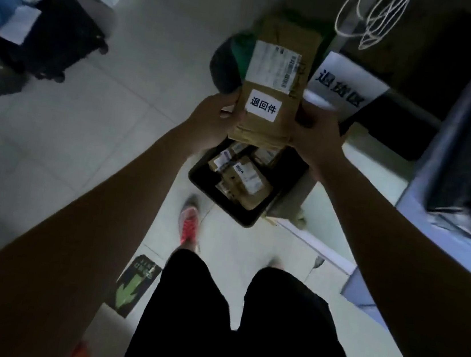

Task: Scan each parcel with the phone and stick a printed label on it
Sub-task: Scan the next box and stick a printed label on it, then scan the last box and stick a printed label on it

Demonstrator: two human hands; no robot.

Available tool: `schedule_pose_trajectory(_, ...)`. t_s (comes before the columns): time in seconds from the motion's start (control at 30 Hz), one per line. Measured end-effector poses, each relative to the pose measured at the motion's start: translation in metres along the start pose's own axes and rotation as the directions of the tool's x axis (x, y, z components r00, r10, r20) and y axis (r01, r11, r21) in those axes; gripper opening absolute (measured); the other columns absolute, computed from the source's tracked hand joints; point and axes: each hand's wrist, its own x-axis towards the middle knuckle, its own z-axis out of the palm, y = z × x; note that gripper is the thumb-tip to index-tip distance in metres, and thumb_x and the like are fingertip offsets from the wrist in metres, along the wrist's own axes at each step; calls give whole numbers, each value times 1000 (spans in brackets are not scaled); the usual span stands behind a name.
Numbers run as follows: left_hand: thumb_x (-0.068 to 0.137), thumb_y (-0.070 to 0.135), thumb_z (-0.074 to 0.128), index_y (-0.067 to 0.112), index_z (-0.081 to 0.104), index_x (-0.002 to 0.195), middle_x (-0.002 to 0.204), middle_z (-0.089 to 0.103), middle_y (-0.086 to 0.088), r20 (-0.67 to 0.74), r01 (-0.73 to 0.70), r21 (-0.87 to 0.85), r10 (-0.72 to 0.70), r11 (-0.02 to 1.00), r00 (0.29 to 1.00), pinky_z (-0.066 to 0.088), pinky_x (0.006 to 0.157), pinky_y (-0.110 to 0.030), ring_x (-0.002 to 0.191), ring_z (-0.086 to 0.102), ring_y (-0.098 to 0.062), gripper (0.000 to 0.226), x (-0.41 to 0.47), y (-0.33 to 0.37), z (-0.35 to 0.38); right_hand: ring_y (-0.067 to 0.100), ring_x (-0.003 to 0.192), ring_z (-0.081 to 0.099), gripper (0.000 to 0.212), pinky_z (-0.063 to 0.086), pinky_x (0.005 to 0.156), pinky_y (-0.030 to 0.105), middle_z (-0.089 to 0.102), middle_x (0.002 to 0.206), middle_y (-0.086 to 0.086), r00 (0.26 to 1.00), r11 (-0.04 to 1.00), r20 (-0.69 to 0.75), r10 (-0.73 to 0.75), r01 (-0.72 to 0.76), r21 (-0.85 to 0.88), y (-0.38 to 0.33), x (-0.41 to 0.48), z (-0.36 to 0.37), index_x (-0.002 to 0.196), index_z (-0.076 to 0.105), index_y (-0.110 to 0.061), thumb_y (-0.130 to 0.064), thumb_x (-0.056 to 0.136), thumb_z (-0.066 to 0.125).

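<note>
Tiled floor (pixel 108 137) below, parcel (pixel 271 91) between left hand (pixel 212 118) and right hand (pixel 315 135)

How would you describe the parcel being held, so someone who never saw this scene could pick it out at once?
Find the black plastic bin on the pale tiled floor, holding brown parcels. Above it, the left hand and right hand grip a long brown cardboard parcel by its sides. It alone shows a small white sticker with bold black characters below its shipping label.
</note>
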Motion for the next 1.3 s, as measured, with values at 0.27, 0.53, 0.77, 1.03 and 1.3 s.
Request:
schedule_pose_trajectory(0.27,104,18,52,9,58,132,128,63,-4,236,68,174,-109,982,966,50,100,-34,118,60,-21,31,122,-157,-13,14,95,75,30,63,86,43,77,108,-2,937,949,-155,312,-300,95,142,89,111,120,71,-17,-33,94,71)
schedule_pose_trajectory(0.53,106,21,48,14,53,140,137,57,-5,263,161,260,-230,952,937,45,90,-13,121,56,-15,36,220,-352,23,3,88,73,37,63,71,28,72,99,-22,913,928,-167,372,-369,53,324,176,203,126,69,-28,-25,89,75)
schedule_pose_trajectory(0.77,98,23,64,20,54,142,135,52,-1,251,105,251,-169,962,953,37,83,4,115,54,-5,46,260,-448,70,18,95,73,32,62,74,33,73,115,-3,865,886,-245,438,-461,-45,429,210,227,120,67,-17,-21,90,74)
schedule_pose_trajectory(1.03,101,22,54,31,44,146,123,56,20,255,94,251,-159,964,954,46,91,-14,112,55,1,47,268,-451,89,6,79,74,56,59,70,27,73,114,-11,854,889,-289,431,-457,-22,432,205,220,132,66,-26,-31,79,85)
schedule_pose_trajectory(1.3,96,24,64,22,53,137,130,65,-3,219,-8,446,-101,895,971,49,89,-27,119,61,-21,43,246,-378,54,16,97,71,53,47,66,18,73,117,-2,846,837,-329,419,-501,-222,371,205,201,131,64,-18,-23,81,82)
